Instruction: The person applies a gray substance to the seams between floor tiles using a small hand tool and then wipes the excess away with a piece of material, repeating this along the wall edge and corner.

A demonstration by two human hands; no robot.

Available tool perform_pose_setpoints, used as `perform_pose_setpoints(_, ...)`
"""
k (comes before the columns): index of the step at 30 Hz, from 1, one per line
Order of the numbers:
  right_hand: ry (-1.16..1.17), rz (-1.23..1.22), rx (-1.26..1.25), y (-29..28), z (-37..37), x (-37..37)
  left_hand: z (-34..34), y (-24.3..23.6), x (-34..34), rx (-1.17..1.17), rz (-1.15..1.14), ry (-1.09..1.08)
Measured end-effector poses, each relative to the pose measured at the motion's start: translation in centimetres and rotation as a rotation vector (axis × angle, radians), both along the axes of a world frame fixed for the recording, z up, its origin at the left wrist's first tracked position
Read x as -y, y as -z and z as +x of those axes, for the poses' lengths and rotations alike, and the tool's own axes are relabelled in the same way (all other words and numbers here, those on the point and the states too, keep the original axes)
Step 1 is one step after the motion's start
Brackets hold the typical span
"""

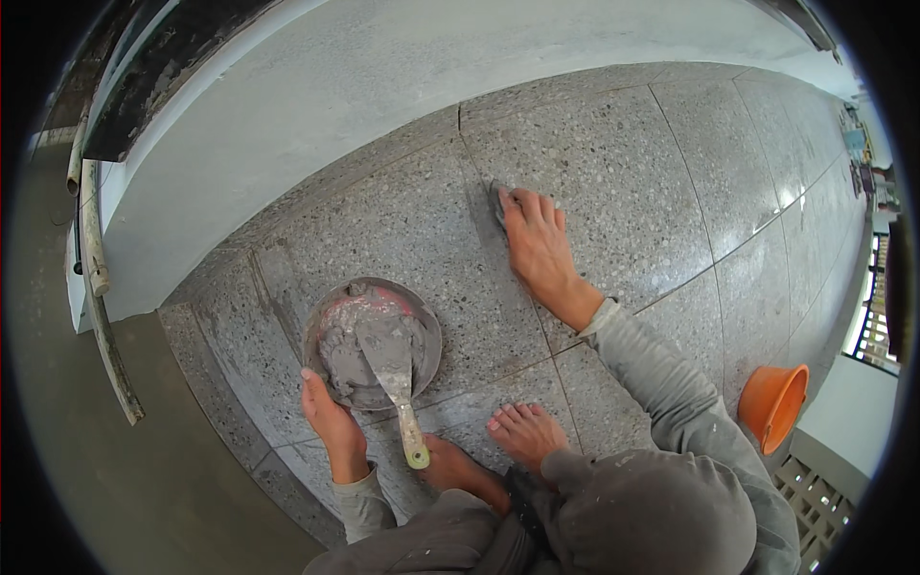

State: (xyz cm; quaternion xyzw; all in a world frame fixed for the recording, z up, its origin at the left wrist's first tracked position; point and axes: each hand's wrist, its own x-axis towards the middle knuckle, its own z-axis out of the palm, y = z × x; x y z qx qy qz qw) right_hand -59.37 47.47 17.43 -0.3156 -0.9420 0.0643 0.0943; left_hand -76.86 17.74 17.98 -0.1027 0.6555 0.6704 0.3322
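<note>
My left hand (333,422) grips the near left rim of a round bowl (433,364), which is partly filled with wet grey grout (345,335). Most of that hand's fingers are hidden behind the bowl's side. A putty knife (404,419) rests in the bowl, its blade smeared with grout and its worn pale-green handle pointing toward me. Farther out, my right hand (541,247) is closed around a small dark flat piece (497,201), pressed down along a joint between speckled tiles. A darker smear runs beside that joint. The exact kind of the dark piece is hard to make out.
Speckled grey floor tiles (613,172) stretch off to the right, below a pale wall (364,86). An orange bucket (772,407) lies tilted at the right. Bamboo poles (94,230) lean at the left, by a lower brown floor (182,460). My bare feet (527,433) are close to the bowl.
</note>
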Motion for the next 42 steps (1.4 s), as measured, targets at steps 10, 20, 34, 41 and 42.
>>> perform_pose_setpoints(10,-0.138,-0.478,0.050,-3.0,2.2,4.5,0.1,-0.4,1.9,0.030,0.001,-0.030)
perform_pose_setpoints(20,-0.388,-0.089,0.047,0.4,-2.5,-7.0,0.0,-1.2,1.5,0.016,0.024,-0.027)
perform_pose_setpoints(34,-0.199,-0.389,0.162,-7.7,14.9,9.6,-0.3,-2.8,0.8,0.021,-0.038,-0.045)
perform_pose_setpoints(41,-0.227,-0.351,0.364,-8.0,18.6,14.0,-0.7,-3.1,0.5,0.055,-0.008,-0.008)
perform_pose_setpoints(42,-0.237,-0.348,0.364,-8.1,19.1,13.5,-0.7,-3.1,0.4,0.052,-0.007,-0.017)
